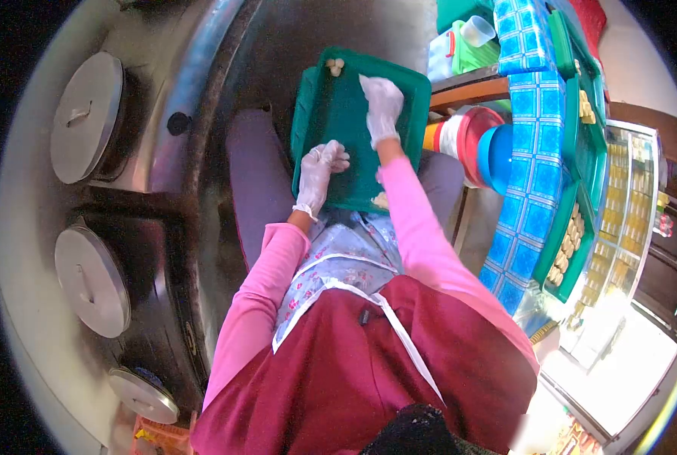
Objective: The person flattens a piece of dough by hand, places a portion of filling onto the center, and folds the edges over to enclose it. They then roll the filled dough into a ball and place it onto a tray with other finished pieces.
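Observation:
A green tray [353,121] rests across the person's lap, over another green tray [302,114]. A small cluster of pale dough balls [335,67] sits in its far left corner. A pale lump [381,200] lies at the near edge, partly behind the right forearm. My left hand [322,171], in a clear glove, is over the tray's left side with its fingers curled in; what they hold, if anything, is hidden. My right hand [384,105], also gloved, is over the far right part of the tray, its back towards me and its fingers mostly hidden.
Lidded metal pots [88,117] stand on the left. To the right, a table with a blue checked cloth [532,144] holds green trays [551,265] of pale shaped pieces. Red and blue round tubs [496,158] stand beneath it. A glass display case [619,205] is beyond.

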Demonstrator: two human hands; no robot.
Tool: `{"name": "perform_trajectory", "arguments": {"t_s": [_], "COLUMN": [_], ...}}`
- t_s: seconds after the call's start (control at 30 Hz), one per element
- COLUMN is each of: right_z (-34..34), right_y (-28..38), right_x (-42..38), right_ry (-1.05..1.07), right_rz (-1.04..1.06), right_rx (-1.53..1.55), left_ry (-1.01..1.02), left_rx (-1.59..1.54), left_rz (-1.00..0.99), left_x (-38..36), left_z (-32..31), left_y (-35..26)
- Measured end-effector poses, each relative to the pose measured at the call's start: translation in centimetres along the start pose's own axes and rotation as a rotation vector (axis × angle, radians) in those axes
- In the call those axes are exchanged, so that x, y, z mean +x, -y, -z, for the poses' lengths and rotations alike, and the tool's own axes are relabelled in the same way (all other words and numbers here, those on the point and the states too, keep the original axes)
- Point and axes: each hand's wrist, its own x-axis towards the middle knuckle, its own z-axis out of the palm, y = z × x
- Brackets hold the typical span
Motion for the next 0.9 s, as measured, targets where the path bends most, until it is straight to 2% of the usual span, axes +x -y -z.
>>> {"name": "perform_trajectory", "arguments": {"t_s": [0.07,0.1,0.13,0.17,0.2,0.27,0.3,0.33,0.4,0.47,0.53,0.6,0.67,0.77,0.83,0.9], "right_z": [3.0,3.3,3.7,4.5,5.1,6.3,6.9,6.6,5.8,6.5,3.7,0.0,0.0,2.1,1.7,0.5], "right_y": [1.2,-0.4,-2.1,-2.2,-2.2,-1.8,-2.1,-3.7,-5.1,-0.8,-1.0,-2.9,-2.0,-1.1,-1.3,-1.7], "right_x": [-4.7,-6.3,-8.2,-9.5,-10.3,-10.7,-9.8,-8.3,-6.1,-3.2,-2.2,-3.0,-2.8,-3.3,-2.8,-2.5], "right_ry": [-0.049,0.089,0.231,0.22,0.224,0.228,0.329,0.483,0.129,-0.043,0.021,-0.044,0.07,0.221,0.165,0.044], "right_rz": [-0.189,0.079,0.346,0.356,0.346,0.333,0.318,0.221,0.287,0.32,0.409,0.635,0.614,0.5,0.512,0.559], "right_rx": [0.159,-0.215,-0.584,-0.39,-0.4,-0.419,-0.452,-0.336,-0.356,-0.428,-0.716,-0.827,-0.776,-0.677,-0.76,-0.888], "left_ry": [-0.086,-0.09,-0.02,-0.016,-0.015,0.066,0.112,0.081,0.079,0.068,0.049,0.03,-0.09,-0.1,-0.059,-0.064], "left_rx": [0.48,0.767,0.915,1.239,1.566,1.596,1.611,1.573,1.568,1.626,1.587,1.453,1.095,1.313,1.46,1.461], "left_rz": [-0.431,-0.618,-0.681,-0.737,-0.789,-0.794,-0.794,-0.779,-0.77,-0.763,-0.745,-0.696,-0.817,-0.74,-0.742,-0.751], "left_x": [-0.7,-1.2,-0.9,-0.4,-0.1,0.4,0.4,0.8,1.1,1.2,1.7,2.4,1.0,0.8,0.2,0.4], "left_z": [-0.9,-1.5,-2.0,-2.8,-3.6,-4.4,-4.7,-4.8,-4.8,-5.0,-5.0,-3.7,-2.5,-1.9,-1.7,-1.7], "left_y": [-0.3,-1.7,-1.5,-0.9,-0.4,-0.2,0.0,0.3,0.3,0.3,0.4,1.2,1.1,1.4,1.5,1.4]}}
